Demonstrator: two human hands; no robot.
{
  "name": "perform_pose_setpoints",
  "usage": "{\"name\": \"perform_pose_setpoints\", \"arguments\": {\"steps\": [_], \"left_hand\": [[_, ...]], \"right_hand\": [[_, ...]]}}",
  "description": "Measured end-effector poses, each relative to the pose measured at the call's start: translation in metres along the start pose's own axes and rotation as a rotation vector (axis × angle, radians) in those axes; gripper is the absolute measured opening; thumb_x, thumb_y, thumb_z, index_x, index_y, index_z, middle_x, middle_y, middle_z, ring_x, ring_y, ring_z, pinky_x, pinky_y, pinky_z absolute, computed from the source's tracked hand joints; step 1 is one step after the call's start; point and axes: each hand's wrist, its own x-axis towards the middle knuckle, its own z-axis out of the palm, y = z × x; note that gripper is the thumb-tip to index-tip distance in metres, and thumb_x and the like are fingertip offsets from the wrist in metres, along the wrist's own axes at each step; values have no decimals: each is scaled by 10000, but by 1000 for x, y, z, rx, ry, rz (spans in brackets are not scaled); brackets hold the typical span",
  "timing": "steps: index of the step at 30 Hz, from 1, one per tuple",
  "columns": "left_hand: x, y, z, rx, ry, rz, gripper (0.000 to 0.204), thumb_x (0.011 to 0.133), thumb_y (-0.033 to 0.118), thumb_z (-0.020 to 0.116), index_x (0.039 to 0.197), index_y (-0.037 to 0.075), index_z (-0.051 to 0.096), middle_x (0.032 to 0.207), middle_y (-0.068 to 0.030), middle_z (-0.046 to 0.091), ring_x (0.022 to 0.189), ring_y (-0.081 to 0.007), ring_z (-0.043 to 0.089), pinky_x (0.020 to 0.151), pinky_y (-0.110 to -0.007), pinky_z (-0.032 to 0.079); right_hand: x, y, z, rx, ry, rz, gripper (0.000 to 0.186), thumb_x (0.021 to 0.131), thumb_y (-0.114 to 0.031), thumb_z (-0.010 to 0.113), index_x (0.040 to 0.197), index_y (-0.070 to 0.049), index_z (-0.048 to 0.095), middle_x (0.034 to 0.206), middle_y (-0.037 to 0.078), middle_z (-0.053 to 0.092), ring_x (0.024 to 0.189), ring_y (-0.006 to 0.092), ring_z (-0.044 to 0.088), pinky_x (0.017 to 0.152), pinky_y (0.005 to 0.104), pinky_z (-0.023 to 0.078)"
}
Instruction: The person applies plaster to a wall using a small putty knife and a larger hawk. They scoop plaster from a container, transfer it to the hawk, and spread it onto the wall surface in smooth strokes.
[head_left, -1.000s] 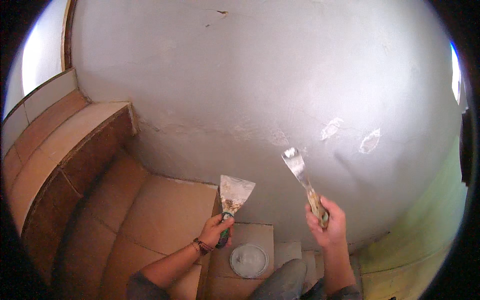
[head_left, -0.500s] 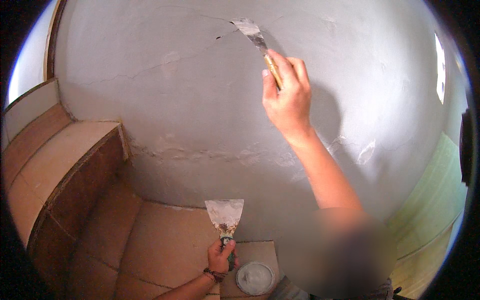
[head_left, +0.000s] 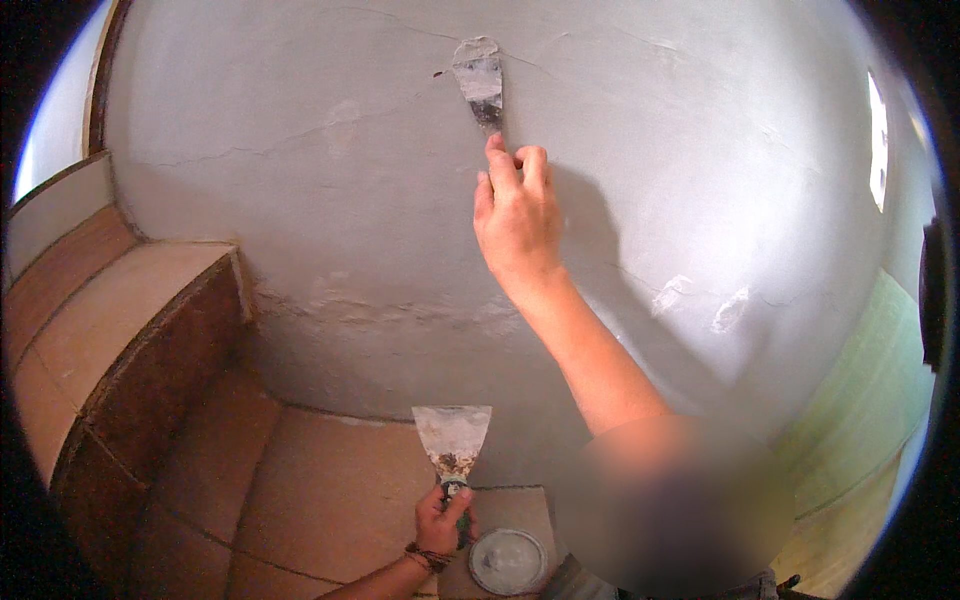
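Note:
High on the grey wall [head_left: 300,220], my right hand [head_left: 519,210] grips a narrow putty knife [head_left: 481,85], its handle mostly hidden by the fingers. The blade's tip meets the wall at a whitish filler patch [head_left: 476,47], beside a thin crack and a small dark hole. Low down, my left hand [head_left: 440,522] is closed round the dark green handle of a wider putty knife [head_left: 452,436], held with its stained blade pointing up. Just right of that hand is a round tub [head_left: 507,562] of pale paste.
Brown tiled steps [head_left: 150,310] climb along the left. Tiled floor [head_left: 340,480] runs below the wall. Other whitish patches [head_left: 672,294] mark the wall at right. Greenish panels [head_left: 850,380] stand at the far right. A blurred area covers the lower right.
My right hand has moved left and slightly down, turning its knife more upright. Pale filler now shows at the blade's tip. The left hand's knife has barely shifted.

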Motion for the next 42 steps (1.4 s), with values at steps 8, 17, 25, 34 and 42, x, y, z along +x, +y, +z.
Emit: {"name": "perform_pose_setpoints", "arguments": {"steps": [8,17,25,34,42], "left_hand": [[-2,3,-5,58,5,9,220,895,242,610,842,49,517,662,-62,567,470,-176,565,402,-320,476],[1,2,-2,-4,19,-12,212,903,242,618,842,54,542,618,-38,545,438,-151,540,382,-295,436],[2,1,-5,32,-22,54,218,907,243,614,847,45,543,626,-39,552,445,-151,542,388,-294,440],[2,4,-7,54,-10,28,218,909,245,608,852,45,546,632,-31,544,457,-144,538,393,-293,438],[4,5,-11,92,-27,49,224,906,254,611,860,43,549,641,-36,550,489,-140,550,414,-299,453]], "right_hand": [[27,-34,-57,193,66,28,298,770,-40,614,1045,40,529,911,195,513,768,342,579,687,430,500],[65,-71,-24,52,-173,303,417,806,-45,572,1103,162,365,977,314,434,730,418,640,622,415,568],[68,-94,1,201,-295,361,493,774,34,605,1128,221,318,1064,347,385,809,394,641,679,329,581],[44,-115,-33,218,-425,291,462,775,-24,604,1104,205,376,971,336,454,777,418,621,667,403,559],[58,-79,-39,62,-175,179,361,783,-53,595,1050,159,475,921,285,509,767,392,622,674,445,543]]}}
